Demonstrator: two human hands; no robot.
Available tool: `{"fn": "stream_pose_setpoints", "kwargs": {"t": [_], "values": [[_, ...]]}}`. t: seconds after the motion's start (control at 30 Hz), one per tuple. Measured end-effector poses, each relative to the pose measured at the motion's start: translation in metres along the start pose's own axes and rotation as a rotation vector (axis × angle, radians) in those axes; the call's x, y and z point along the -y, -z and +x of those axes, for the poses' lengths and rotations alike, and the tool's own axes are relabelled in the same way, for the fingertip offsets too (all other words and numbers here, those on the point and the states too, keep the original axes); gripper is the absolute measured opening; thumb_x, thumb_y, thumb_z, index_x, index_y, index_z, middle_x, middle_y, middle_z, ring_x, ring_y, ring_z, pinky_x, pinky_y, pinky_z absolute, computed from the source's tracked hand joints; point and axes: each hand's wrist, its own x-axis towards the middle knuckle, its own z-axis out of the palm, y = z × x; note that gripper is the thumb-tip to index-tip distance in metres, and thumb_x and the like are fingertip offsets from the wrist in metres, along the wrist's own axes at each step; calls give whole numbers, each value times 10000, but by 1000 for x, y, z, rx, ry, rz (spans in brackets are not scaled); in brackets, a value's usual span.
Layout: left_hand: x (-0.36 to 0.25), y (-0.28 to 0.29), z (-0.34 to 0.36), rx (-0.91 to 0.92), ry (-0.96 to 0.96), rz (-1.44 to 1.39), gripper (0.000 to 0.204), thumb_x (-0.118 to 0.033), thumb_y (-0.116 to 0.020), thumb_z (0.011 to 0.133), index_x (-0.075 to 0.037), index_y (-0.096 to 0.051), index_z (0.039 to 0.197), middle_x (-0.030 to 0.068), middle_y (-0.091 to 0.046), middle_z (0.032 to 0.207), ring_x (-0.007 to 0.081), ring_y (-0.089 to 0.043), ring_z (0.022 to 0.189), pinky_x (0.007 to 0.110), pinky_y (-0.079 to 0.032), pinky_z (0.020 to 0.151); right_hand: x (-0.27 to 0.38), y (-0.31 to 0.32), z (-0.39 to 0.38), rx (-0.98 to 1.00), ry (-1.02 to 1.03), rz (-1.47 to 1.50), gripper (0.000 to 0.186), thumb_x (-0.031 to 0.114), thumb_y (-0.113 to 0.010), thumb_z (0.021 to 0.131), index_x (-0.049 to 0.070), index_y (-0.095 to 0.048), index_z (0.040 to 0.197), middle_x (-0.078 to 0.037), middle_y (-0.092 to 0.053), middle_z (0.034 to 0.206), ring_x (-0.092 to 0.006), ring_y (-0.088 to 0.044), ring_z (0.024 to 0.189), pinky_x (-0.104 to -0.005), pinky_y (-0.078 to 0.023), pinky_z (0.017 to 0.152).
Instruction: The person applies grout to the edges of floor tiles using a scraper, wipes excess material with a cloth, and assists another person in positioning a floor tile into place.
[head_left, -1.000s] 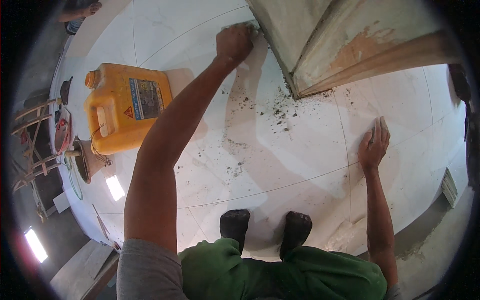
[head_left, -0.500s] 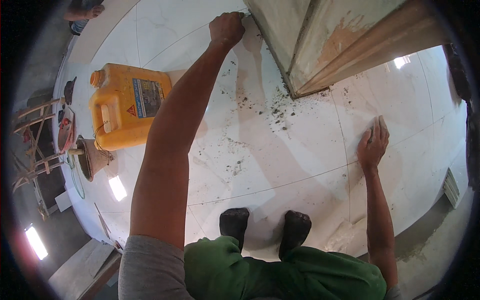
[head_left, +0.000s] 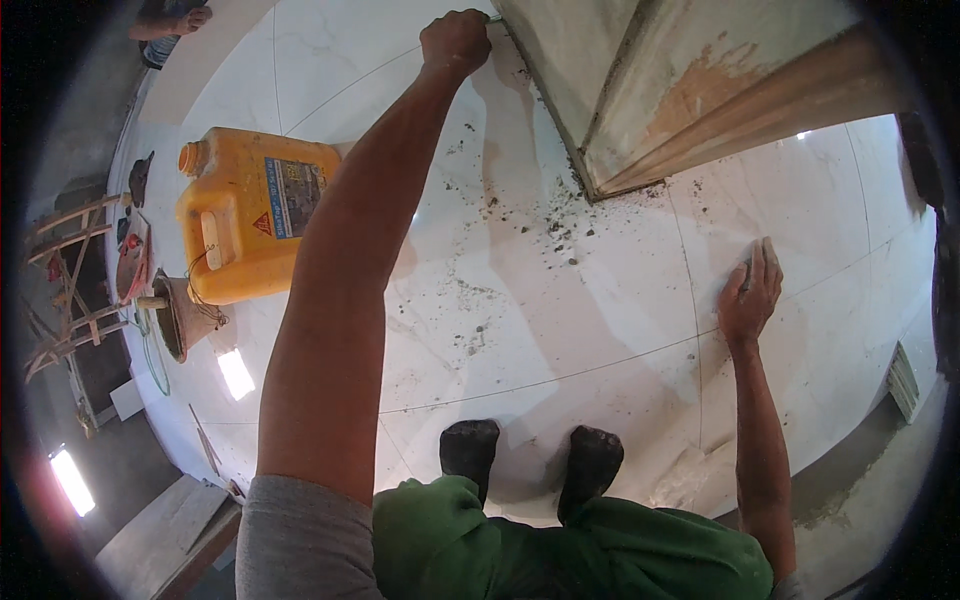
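the left hand (head_left: 455,42) has moved farther from the body along the foot of the pillar (head_left: 680,110). it is curled into a fist; what it grips, if anything, i cannot tell. the pillar rises just right of it, with crumbs (head_left: 556,228) strewn nearer the body. the right hand (head_left: 752,295), flattened, fingers together, seemingly empty, rests on the tiled floor (head_left: 640,290), probably propping the forward lean.
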Motion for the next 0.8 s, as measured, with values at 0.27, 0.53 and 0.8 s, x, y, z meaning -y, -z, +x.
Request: {"fn": "stream_pose_setpoints", "kwargs": {"t": [0.27,0.53,0.8], "values": [[9,2,15,72,-68,26,476,-168,-641,930,-323,-750,1367,100,-780,1252,339,-747,1171,508,-610,1022,-4,1,1,-25,37,12,496,128,-542,1036,-24,-573,1507,-212,-536,1594,-397,-474,1484,-524,-349,1250],[22,-17,20,-132,-167,-34,310,-153,-670,933,-194,-783,1218,101,-803,1170,327,-761,1083,478,-614,953,0,-4,-1,-16,19,27,499,157,-538,1042,-17,-568,1509,-210,-533,1598,-404,-476,1481,-528,-352,1246],[-9,5,-38,-50,-240,-65,365,-124,-644,919,-223,-815,1226,153,-808,1099,363,-783,1036,485,-633,903,-3,2,0,-36,25,10,497,142,-537,1035,-8,-586,1506,-196,-541,1596,-392,-479,1473,-515,-361,1251]]}}
